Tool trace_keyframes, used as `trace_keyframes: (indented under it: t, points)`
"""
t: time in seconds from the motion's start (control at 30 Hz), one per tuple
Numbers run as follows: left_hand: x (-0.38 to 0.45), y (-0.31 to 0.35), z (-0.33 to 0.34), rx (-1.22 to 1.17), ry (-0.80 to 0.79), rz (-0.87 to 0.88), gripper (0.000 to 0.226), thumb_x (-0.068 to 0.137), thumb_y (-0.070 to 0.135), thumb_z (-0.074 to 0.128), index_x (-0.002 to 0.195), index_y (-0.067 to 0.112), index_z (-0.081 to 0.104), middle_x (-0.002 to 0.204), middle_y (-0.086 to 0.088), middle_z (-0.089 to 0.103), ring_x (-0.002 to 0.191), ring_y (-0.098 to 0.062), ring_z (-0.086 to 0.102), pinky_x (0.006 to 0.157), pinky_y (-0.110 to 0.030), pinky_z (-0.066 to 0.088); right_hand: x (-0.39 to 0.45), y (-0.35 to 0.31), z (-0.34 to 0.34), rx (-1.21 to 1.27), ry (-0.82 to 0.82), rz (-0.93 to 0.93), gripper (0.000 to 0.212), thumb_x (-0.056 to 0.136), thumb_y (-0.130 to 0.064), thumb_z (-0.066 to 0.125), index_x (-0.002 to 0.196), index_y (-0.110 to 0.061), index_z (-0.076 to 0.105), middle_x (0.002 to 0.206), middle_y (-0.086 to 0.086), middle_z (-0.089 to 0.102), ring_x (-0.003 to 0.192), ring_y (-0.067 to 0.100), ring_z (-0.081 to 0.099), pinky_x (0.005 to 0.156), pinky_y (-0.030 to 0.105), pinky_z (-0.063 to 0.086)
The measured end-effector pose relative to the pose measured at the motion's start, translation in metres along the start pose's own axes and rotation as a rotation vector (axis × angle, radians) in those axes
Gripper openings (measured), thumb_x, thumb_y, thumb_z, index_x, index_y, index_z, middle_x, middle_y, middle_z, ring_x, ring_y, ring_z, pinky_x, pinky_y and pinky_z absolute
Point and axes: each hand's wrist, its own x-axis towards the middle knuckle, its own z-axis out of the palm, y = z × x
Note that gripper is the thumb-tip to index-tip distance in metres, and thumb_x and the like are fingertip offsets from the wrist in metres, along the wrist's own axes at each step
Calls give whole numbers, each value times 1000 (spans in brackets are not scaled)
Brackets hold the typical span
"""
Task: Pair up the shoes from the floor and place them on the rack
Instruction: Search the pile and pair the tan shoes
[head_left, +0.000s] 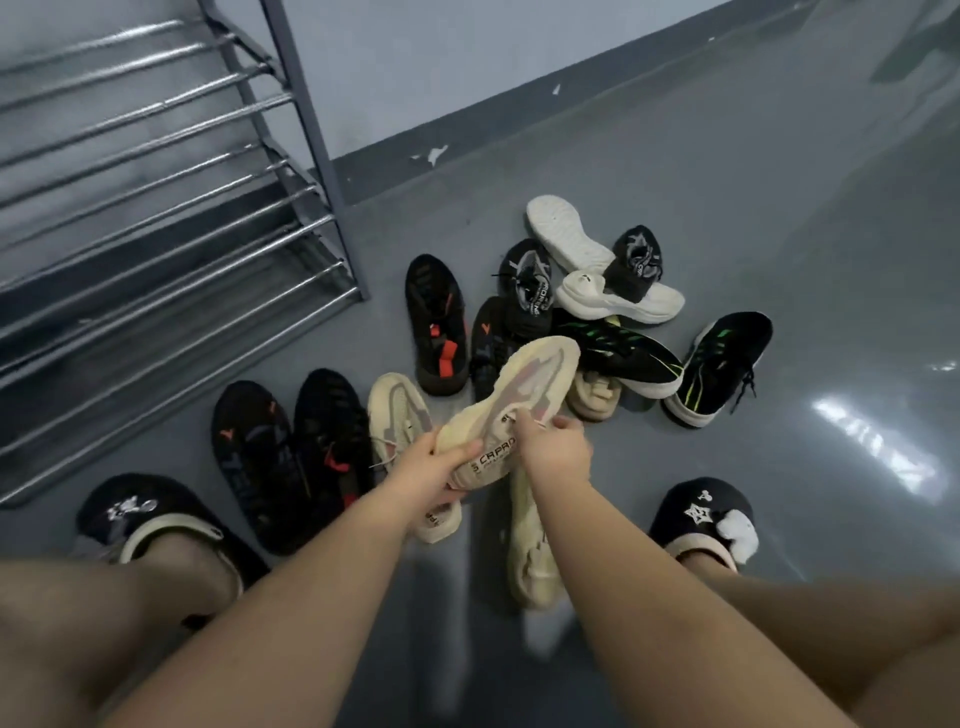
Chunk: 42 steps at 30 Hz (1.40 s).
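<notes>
A cream sneaker (524, 389) is lifted above the floor, toe pointing away. My left hand (426, 467) grips its heel from the left. My right hand (553, 447) pinches its laces near the tongue. Another cream sneaker (397, 410) lies on the floor just left of it, and a third cream one (535, 551) lies under my right forearm. A fourth cream shoe (595, 397) peeks out behind the lifted one. The metal shoe rack (156, 218) stands at the upper left, its bars bare.
Two black sneakers with red marks (291, 457) lie side by side left of my hands; two more (436, 322) sit further back. Black-and-green sneakers (722, 364), black-and-white sneakers (634, 260) and white soles form a pile by the wall. My slippered feet (701, 514) flank the shoes.
</notes>
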Motion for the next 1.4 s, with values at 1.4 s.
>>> trace_keyframes:
  t: [1.4]
  points:
    - [-9,-62,-56,-198,129,-143,51,96,24,50,144,11,36,144,-9,44,134,-26,40,109,-35,33,6,29,13,62,-516,28,42,95,5,46,134,-10,51,118,11,62,78,18,58,56,25,42]
